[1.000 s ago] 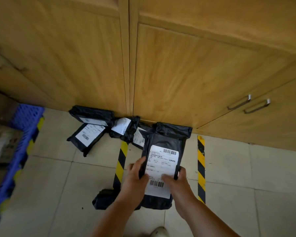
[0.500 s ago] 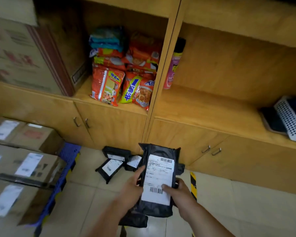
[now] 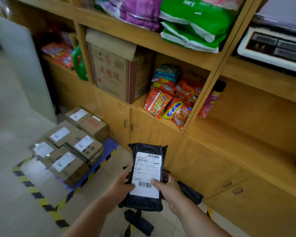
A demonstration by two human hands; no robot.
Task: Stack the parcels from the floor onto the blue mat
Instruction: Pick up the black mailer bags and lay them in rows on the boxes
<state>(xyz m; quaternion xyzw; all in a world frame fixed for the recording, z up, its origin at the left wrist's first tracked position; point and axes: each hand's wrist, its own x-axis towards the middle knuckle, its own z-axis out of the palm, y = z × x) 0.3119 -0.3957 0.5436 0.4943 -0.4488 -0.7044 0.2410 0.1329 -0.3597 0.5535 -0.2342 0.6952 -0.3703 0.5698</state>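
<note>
- A person's two bare hands hold a black parcel (image 3: pixel 144 177) upright in front of the body, above the floor; its white shipping label faces the camera.
- The left hand (image 3: pixel 122 183) grips the parcel's left edge, thumb curled over the label; the right hand (image 3: pixel 167 187) grips the right edge, thumb pressed on the label near the lower barcode.
- Two more black parcels lie on the tiled floor: one (image 3: pixel 138 222) just below the held parcel, another (image 3: pixel 190 192) to the right of the right hand.
- The blue mat (image 3: pixel 109 149) lies to the left, beside the wooden cabinet (image 3: pixel 203 161); cardboard boxes (image 3: pixel 72 151) with white labels are stacked on it.
- Shelves above the cabinet hold snack packets (image 3: pixel 173 98) and a large carton (image 3: pixel 116 71).
</note>
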